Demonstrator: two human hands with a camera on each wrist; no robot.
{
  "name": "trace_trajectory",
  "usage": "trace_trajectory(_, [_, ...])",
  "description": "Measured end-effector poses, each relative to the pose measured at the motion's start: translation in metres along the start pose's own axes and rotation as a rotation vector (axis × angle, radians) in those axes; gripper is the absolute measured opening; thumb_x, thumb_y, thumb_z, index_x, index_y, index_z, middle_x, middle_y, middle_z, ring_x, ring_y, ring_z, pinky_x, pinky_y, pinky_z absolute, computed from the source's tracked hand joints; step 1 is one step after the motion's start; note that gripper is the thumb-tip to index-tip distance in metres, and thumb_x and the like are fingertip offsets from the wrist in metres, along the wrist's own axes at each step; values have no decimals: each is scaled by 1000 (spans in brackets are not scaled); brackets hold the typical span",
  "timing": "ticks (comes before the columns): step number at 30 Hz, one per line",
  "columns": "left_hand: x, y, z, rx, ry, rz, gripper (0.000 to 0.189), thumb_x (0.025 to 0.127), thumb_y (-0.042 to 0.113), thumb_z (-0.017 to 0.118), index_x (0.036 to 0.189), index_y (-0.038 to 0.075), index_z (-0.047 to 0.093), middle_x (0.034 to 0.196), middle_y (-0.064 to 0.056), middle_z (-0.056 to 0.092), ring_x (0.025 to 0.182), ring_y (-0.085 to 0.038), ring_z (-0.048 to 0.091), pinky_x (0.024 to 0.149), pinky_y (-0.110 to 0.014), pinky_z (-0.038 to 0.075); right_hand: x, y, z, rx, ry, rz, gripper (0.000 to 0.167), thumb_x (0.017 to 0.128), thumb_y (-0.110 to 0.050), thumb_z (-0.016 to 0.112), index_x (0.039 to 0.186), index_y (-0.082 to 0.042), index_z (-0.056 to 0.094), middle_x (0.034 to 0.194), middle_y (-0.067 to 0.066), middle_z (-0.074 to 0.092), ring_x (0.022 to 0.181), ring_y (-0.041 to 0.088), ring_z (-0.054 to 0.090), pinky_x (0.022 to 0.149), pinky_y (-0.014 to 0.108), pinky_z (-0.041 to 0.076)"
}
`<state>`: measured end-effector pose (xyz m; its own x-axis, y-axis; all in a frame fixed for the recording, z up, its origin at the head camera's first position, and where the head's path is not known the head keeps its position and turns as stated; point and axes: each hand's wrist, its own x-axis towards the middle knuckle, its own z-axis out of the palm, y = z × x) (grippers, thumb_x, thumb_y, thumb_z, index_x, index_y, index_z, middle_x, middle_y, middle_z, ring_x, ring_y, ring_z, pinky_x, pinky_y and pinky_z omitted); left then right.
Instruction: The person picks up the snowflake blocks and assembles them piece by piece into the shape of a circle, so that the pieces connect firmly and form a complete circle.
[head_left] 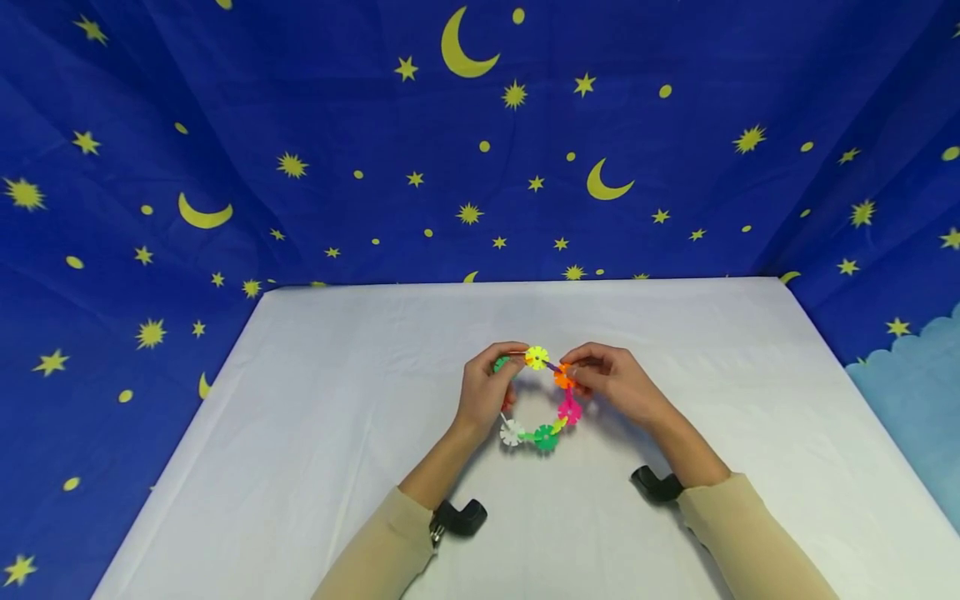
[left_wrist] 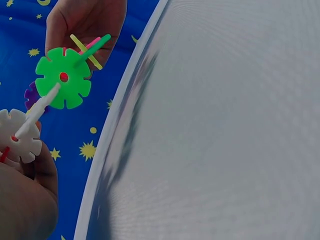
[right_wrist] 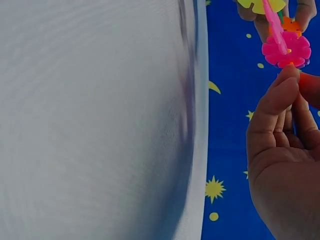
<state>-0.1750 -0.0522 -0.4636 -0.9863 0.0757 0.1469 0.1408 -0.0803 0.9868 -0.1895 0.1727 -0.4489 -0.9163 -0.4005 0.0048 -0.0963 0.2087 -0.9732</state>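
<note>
Between the two hands hangs a ring of linked, notched plastic snowflake discs. Its pieces include a yellow disc [head_left: 536, 358] at the top, a pink disc [head_left: 570, 411], a green disc [head_left: 546, 437] and a white disc [head_left: 512, 432] along the bottom. On the ring's left side, the left hand [head_left: 486, 387] pinches it near another green disc, partly hidden by the fingers. The right hand [head_left: 617, 379] pinches the orange disc [head_left: 564, 377] at the upper right between thumb and fingers. A purple disc links the yellow and orange ones, seen edge-on.
A white cloth covers the table [head_left: 300, 467] under the hands. Behind it hangs a blue curtain [head_left: 375, 125] with yellow moons and stars. Black camera mounts [head_left: 461, 518] stick out from both wrists, close above the tabletop.
</note>
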Motion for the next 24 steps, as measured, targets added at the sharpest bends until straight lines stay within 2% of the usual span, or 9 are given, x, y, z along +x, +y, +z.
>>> trace_trajectory(6, [0,-2,-1,-21,3,-17,25,93,14,61,115,3,66,96,-17,68,38,-16,45,34,-27,40,0,0,0,2,4,14,19,95,-18,63,110,-6,65,89,15,66,75,44,57,65,49,52])
trace_trajectory(10, [1,0,-2,-14,-7,-35,27,94,12,60,118,0,64,93,-16,67,39,-18,45,35,-30,41,0,0,-1,8,3,-2,20,95,-16,62,110,-4,64,88,16,65,75,44,58,66,49,53])
trace_trajectory(14, [-1,10,-1,10,-30,-83,27,95,12,58,118,-1,64,96,-19,66,41,-18,46,37,-30,42,0,0,-1,20,7,-8,20,94,-15,63,109,-2,63,86,18,64,72,37,61,67,49,54])
trace_trajectory(18, [-5,26,-1,13,-47,-140,28,95,12,56,118,-2,62,105,-22,65,41,-16,47,37,-27,43,0,2,-2,58,16,21,22,93,-15,65,109,0,63,85,19,64,68,30,62,67,47,55])
trace_trajectory(20, [-6,30,-1,12,-61,-160,29,96,13,55,120,-3,61,108,-20,65,42,-17,49,38,-28,45,1,3,-3,83,23,38,22,92,-13,65,108,2,63,84,20,64,67,29,63,66,45,56])
trace_trajectory(24, [-6,34,-3,14,-94,-223,31,98,17,53,123,-1,58,114,-14,64,52,-31,59,46,-36,53,2,6,-4,116,39,72,23,91,-10,66,108,6,62,85,22,63,65,26,63,64,40,57])
